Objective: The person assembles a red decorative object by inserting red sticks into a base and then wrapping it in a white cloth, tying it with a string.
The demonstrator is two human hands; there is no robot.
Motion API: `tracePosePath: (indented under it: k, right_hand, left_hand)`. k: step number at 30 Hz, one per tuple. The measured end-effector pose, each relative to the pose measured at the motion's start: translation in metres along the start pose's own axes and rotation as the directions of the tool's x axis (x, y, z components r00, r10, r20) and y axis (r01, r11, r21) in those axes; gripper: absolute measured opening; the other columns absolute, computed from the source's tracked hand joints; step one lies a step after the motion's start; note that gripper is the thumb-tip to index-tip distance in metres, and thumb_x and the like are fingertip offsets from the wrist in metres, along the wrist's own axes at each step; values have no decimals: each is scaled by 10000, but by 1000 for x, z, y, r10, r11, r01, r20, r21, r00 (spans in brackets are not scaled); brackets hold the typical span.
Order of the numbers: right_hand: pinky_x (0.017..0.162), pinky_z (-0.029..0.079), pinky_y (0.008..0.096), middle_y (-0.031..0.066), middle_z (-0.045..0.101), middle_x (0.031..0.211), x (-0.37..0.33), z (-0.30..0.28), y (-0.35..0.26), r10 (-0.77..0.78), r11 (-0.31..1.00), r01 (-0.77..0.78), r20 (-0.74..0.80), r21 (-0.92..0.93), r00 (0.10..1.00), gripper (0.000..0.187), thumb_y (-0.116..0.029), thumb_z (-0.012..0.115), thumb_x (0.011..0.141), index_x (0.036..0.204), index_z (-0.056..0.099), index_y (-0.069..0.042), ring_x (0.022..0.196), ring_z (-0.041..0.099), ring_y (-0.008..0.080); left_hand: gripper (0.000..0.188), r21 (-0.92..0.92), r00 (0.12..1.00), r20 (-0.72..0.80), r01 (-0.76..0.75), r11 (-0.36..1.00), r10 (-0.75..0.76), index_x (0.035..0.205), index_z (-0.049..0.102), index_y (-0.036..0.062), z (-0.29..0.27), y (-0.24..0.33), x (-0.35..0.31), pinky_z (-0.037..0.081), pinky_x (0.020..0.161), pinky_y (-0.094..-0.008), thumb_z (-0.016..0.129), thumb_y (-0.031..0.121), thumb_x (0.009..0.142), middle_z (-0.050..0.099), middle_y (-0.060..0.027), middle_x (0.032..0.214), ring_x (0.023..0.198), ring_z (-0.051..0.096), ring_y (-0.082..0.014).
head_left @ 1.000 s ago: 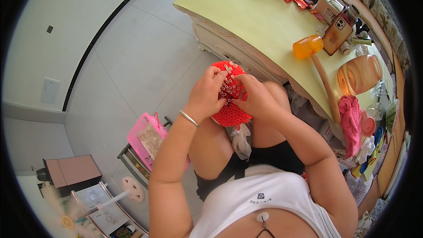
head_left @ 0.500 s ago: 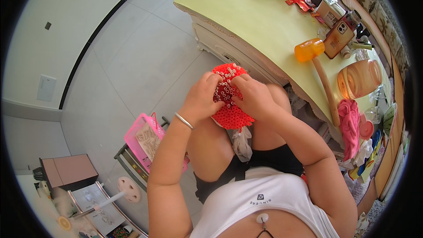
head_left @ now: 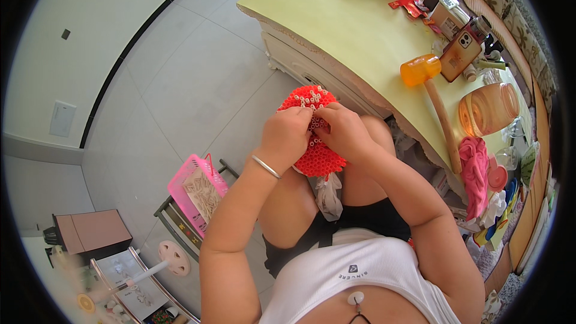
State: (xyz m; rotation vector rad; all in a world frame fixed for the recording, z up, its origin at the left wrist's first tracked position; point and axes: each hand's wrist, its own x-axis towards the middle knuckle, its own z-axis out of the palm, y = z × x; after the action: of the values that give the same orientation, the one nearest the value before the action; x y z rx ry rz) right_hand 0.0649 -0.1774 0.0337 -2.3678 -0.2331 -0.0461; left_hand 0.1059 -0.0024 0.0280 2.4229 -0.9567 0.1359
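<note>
A round bundle of red tubes (head_left: pixel 321 159), packed side by side with their open ends up, stands between my knees. Pale thin sticks (head_left: pixel 310 97) poke out of many tubes in its upper and middle part; the lower part shows only red tube ends. My left hand (head_left: pixel 287 134) lies over the bundle's left side, fingers bent together toward the middle. From the right, my right hand (head_left: pixel 342 129) meets it, thumb and fingers pinched close to the left fingertips. Whatever the fingertips hold is too small to make out. Below the bundle hangs a whitish plastic bag (head_left: pixel 329 198).
A pink basket (head_left: pixel 187 204) of pale sticks (head_left: pixel 204 195) rests on a folding stool (head_left: pixel 174 223) to my left. On the yellow-green tabletop (head_left: pixel 336 24) at right lie an orange-headed mallet (head_left: pixel 441 114), a phone (head_left: pixel 461 55), a clear jar (head_left: pixel 489 108) and a pink cloth (head_left: pixel 474 168).
My left hand has slid right and inward over the bundle, its fingers coming from spread to bent together beside the right fingertips. The right hand has barely moved.
</note>
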Motion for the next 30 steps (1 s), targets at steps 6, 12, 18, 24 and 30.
tracePosePath:
  k: [6, 12, 18, 24, 30]
  right_hand:
    - [800, 503, 463, 185, 608, 973, -5, -4, -3, 39, 998, -38, -20, 49, 999, 263, -81, 688, 762, 1016, 637, -33, 924, 607, 391]
    - [816, 502, 458, 190, 619, 971, -13, -8, 1, 67, 995, -64, -41, 78, 997, 287, -68, 692, 755, 1037, 649, -32, 943, 609, 393]
    - [811, 500, 458, 193, 632, 932, -11, -8, 3, 59, 997, -59, -2, 51, 998, 214, -78, 689, 770, 979, 675, -34, 919, 615, 388]
    - [791, 505, 444, 185, 632, 933, -14, -10, 0, 72, 981, -59, -60, 185, 996, 215, -80, 689, 787, 996, 680, -30, 898, 619, 380]
    - [789, 508, 445, 177, 629, 960, -15, -2, 4, 34, 978, -16, -84, 207, 996, 218, -80, 671, 804, 1017, 663, -36, 894, 617, 382]
  left_hand:
    - [443, -30, 991, 131, 10, 999, -6, 1129, 596, 59, -9, -3, 11, 528, 794, -433, 735, 67, 709, 667, -144, 1027, 940, 638, -353]
    - [425, -56, 984, 111, -137, 989, 143, 1119, 597, 77, -11, -7, 18, 516, 794, -443, 718, 60, 712, 655, -129, 1031, 947, 623, -349]
    - [275, 9, 952, 209, -231, 973, 224, 993, 627, 97, -10, -6, 24, 513, 708, -444, 695, 68, 728, 640, -108, 856, 829, 624, -336]
    - [250, -115, 967, 62, -239, 964, 247, 980, 672, 99, -9, -9, 21, 525, 692, -417, 683, 68, 731, 642, -102, 826, 804, 633, -319]
    - [312, -81, 974, 125, -179, 981, 188, 1033, 672, 83, -9, -3, 22, 527, 758, -423, 687, 45, 724, 646, -131, 908, 871, 625, -338]
